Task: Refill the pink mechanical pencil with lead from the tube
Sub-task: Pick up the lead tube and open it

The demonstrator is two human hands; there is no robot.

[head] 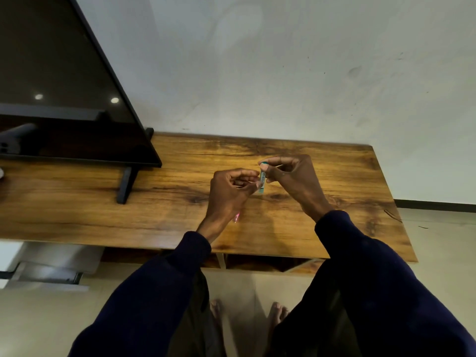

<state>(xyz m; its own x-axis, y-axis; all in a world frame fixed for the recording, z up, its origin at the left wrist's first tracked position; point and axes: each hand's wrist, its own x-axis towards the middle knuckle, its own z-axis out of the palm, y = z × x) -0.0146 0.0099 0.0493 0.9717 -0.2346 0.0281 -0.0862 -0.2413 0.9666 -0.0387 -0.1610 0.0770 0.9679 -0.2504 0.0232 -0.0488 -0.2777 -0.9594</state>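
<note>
Both hands meet above the middle of the wooden table (334,228). My left hand (229,191) is closed around the pink mechanical pencil (236,217), most of it hidden in the fist; only its pink tip pokes out below the wrist. The small teal lead tube (262,180) stands nearly upright between the two hands. My right hand (291,176) pinches the tube's top end with thumb and forefinger. My left fingertips touch the tube's lower part. Any lead is too thin to make out.
A large dark TV screen (64,86) on black feet (126,184) stands on the table's left part, against a pale wall (283,60). The table's front edge (154,247) runs just past my wrists. My bare feet (278,313) are on the floor below.
</note>
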